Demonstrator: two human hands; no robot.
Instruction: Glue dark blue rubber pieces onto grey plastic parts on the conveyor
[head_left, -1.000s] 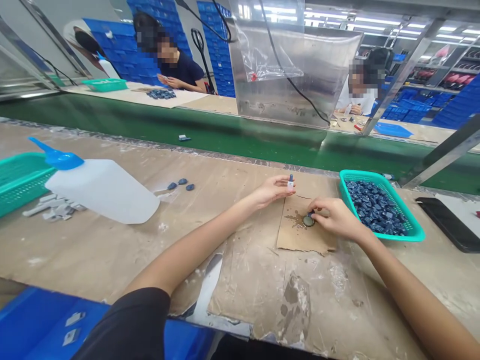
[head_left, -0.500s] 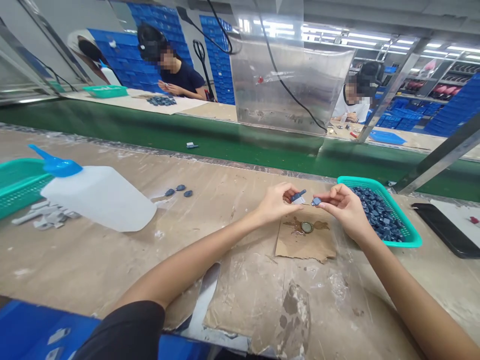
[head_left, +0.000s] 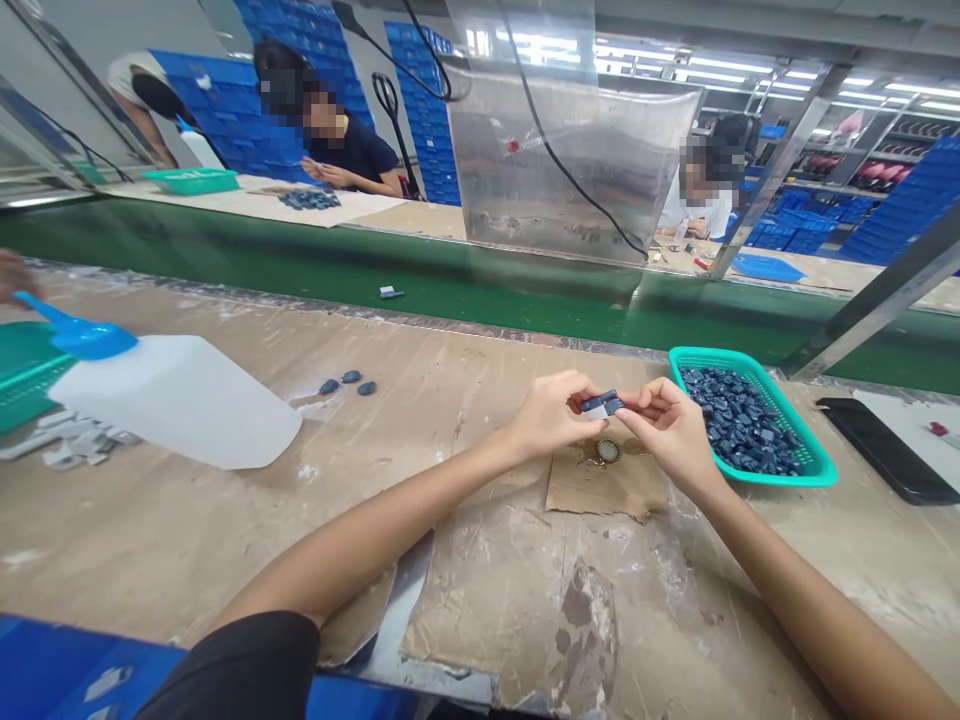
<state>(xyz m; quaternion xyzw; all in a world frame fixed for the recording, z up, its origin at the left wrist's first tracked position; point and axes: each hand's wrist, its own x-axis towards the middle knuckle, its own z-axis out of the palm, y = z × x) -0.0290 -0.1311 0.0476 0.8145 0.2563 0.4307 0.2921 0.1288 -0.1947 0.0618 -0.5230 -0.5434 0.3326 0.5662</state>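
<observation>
Bringing both hands together over the tabletop (head_left: 262, 560), I have the left hand (head_left: 559, 412) closed on a blue-and-white piece (head_left: 596, 408), its thumb below and its fingers above. The right hand (head_left: 671, 430) meets it from the other side, thumb and fingertips pinched together on a small dark blue part (head_left: 616, 407) at the end of that piece. From my end I cannot tell whether the two are joined or only touching.

Just below my hands, a round cap (head_left: 607, 451) with a pale face and dark rim sits on a torn, stained square of cardboard (head_left: 600, 490). Right of my right hand is a green basket (head_left: 821, 478) holding a heap of dark blue parts (head_left: 742, 420), and a black phone (head_left: 889, 450) lies beyond it.

Over on my left I see a large white bottle (head_left: 180, 400) with a blue nozzle (head_left: 101, 340), grey-white pieces (head_left: 79, 442) beside it and another green basket (head_left: 22, 375) at the edge of view. Three loose blue parts (head_left: 351, 377) lie right of the bottle. A blurred hand (head_left: 11, 275) of another person shows near the nozzle tip. Across the green belt (head_left: 300, 265), two people (head_left: 364, 145) (head_left: 705, 190) have their hands at another work surface.
</observation>
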